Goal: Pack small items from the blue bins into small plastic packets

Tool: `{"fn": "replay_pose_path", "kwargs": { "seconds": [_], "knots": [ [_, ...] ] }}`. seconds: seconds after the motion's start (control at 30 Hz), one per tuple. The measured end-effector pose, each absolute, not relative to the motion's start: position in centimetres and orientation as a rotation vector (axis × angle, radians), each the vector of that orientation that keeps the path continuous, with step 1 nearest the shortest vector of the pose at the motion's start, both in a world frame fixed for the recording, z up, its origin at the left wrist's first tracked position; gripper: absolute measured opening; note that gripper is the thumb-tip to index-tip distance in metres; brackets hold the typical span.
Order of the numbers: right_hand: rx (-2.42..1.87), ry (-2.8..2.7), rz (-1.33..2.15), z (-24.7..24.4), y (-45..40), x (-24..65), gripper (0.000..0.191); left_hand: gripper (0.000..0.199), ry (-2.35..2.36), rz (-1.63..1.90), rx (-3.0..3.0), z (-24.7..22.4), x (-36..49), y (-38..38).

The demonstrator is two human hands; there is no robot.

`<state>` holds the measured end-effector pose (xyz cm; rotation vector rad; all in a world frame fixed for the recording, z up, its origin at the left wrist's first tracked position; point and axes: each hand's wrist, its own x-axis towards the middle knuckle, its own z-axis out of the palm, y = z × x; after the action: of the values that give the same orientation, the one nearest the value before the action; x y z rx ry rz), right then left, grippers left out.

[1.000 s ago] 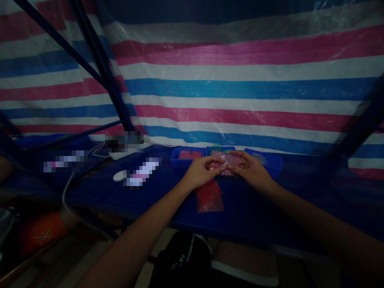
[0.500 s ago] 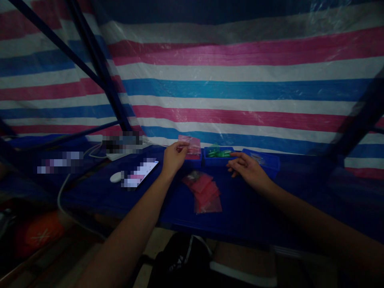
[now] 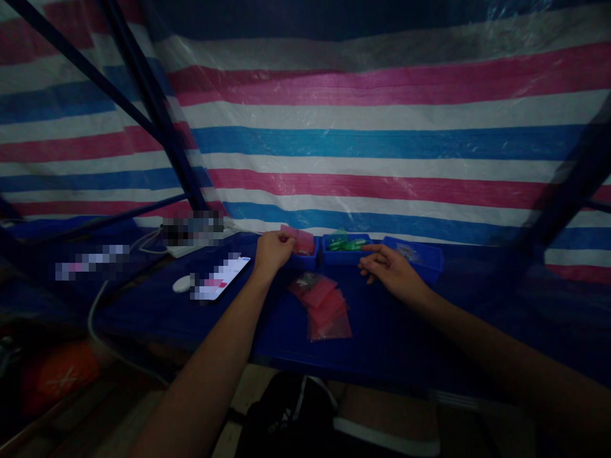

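My left hand [image 3: 274, 253] is at the left blue bin [image 3: 305, 261], its fingers pinched together by the pink bags [image 3: 303, 242] in it; what they hold, if anything, is too small to tell. My right hand [image 3: 389, 270] hovers in front of the middle blue bin [image 3: 344, 257], fingers loosely curled and apart, with nothing seen in it. Green packets [image 3: 351, 245] lie in that middle bin. Behind my right hand, the right blue bin [image 3: 432, 263] holds small clear packets [image 3: 408, 252]. Several pink bags [image 3: 329, 308] lie fanned out on the blue table between my forearms.
Left of my left arm are a lit phone [image 3: 223, 278], a white oval object [image 3: 182, 284] and a white power strip [image 3: 179, 250] with cables. Dark metal posts stand on both sides, before a striped sheet [image 3: 382, 140].
My left hand has drawn slightly left and its fingers have turned down at the left bin; the pink bag raised there before now sits lower. My right hand has hardly moved.
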<state>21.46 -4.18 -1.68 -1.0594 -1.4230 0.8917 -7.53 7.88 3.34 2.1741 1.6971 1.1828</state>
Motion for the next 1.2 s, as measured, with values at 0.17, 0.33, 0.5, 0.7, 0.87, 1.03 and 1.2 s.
{"fn": "replay_pose_path", "kwargs": {
  "seconds": [0.17,0.33,0.5,0.7,0.87,1.03,1.2],
  "knots": [
    [-1.069,-1.437,0.886,-1.5,-4.4,21.3,0.044,0.03,1.564,1.161,2.08,3.6,-7.9,8.5],
    [-1.082,-1.454,0.892,-1.5,-4.5,21.2,0.045,0.023,1.709,0.9,2.434,3.4,-7.5,7.7],
    [-1.088,-1.477,0.879,-1.4,-4.7,21.1,0.044,0.025,1.878,0.83,2.598,3.4,-7.1,6.0],
    [-1.098,-1.535,0.857,-1.4,-4.9,21.0,0.044,0.033,1.723,0.963,2.777,3.6,-6.5,3.9],
    [-1.144,-1.769,0.625,-0.6,-6.2,20.5,0.036,0.045,1.304,0.743,2.824,2.6,-6.4,3.9],
    [-0.863,-2.222,0.448,0.4,-7.8,19.5,0.036,0.043,1.213,0.618,2.853,1.7,-7.3,4.7],
    [-0.771,-2.391,0.514,0.0,-7.9,19.0,0.027,0.042,1.21,0.643,2.836,1.7,-7.1,4.6]
  ]
}}
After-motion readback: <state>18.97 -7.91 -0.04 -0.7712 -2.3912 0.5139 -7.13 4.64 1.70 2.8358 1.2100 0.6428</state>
